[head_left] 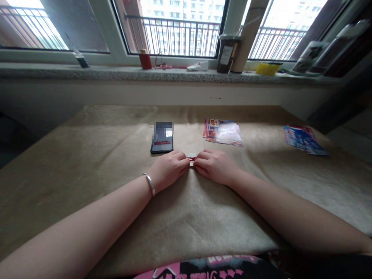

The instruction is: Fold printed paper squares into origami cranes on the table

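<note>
My left hand [172, 167] and my right hand [216, 166] meet at the middle of the table, fingers curled and close together. Between them is a small red and white piece of folded paper [191, 158], pinched at both ends; the fingers cover most of it. A silver bangle [149, 185] circles my left wrist. Just beyond my left hand lies a black phone [162, 144], its screen partly blurred out. Past my right hand rests a stack of colourful printed leaflets [222, 132], glossy with window light.
A brown cloth [186, 217] covers the table. Blue and red leaflets [305, 140] lie fanned at the right. Along the stone windowsill [174, 75] stand a red container [145, 60], a dark lidded jar [227, 53] and a yellow item [267, 69].
</note>
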A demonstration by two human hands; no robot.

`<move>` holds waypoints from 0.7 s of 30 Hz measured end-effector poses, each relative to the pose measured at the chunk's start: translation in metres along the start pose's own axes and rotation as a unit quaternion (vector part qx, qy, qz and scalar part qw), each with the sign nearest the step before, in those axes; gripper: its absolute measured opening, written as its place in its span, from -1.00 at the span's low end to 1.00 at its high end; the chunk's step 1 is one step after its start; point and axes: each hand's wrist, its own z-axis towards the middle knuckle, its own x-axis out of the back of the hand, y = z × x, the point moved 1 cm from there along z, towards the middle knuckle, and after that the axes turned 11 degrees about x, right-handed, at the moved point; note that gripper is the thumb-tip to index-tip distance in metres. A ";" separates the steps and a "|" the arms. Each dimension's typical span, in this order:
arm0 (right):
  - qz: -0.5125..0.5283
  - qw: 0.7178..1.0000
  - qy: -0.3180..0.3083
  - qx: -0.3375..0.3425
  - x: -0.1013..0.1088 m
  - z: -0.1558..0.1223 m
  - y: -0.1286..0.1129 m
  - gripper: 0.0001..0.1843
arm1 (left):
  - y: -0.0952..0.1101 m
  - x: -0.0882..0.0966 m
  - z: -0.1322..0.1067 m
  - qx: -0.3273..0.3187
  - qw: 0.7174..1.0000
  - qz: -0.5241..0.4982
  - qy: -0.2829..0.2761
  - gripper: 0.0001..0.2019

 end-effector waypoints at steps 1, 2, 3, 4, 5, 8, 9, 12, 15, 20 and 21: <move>0.000 1.000 0.001 -0.001 0.000 0.000 0.000 -0.79 | 0.000 0.000 0.000 0.000 1.000 0.000 0.000 -0.83; 0.001 1.000 0.002 -0.004 0.000 0.001 0.000 -0.80 | 0.000 0.001 -0.001 0.000 1.000 0.000 -0.001 -0.83; 0.004 1.000 0.004 -0.008 0.000 0.001 0.000 -0.80 | 0.001 0.001 -0.001 0.000 1.000 0.001 -0.003 -0.82; 0.009 1.000 0.006 -0.013 0.000 0.002 0.000 -0.81 | 0.001 0.002 -0.002 0.000 1.000 0.004 -0.005 -0.82; 0.015 1.000 0.007 -0.018 0.000 0.002 0.000 -0.81 | 0.001 0.002 -0.002 0.000 1.000 0.007 -0.006 -0.81; 0.037 0.999 0.009 -0.033 0.000 0.002 -0.001 -0.83 | 0.002 0.003 -0.004 0.000 1.000 0.010 -0.007 -0.80; 0.047 0.998 0.008 -0.039 0.000 0.003 -0.001 -0.85 | 0.002 0.004 -0.004 -0.002 1.000 0.007 -0.006 -0.80; 0.077 0.995 0.003 -0.064 -0.001 0.004 -0.002 -0.88 | 0.002 0.004 -0.005 -0.010 1.000 -0.010 0.001 -0.79; 0.109 0.990 -0.002 -0.091 -0.003 0.005 -0.001 -0.90 | 0.004 0.005 -0.005 -0.021 1.000 -0.022 0.001 -0.78; 0.172 0.977 0.003 -0.128 -0.005 0.003 0.005 -0.93 | 0.007 0.006 -0.005 -0.027 0.999 -0.014 -0.010 -0.78; 0.183 0.974 0.006 -0.135 -0.005 0.002 0.006 -0.93 | 0.007 0.006 -0.005 -0.026 1.000 -0.013 -0.011 -0.78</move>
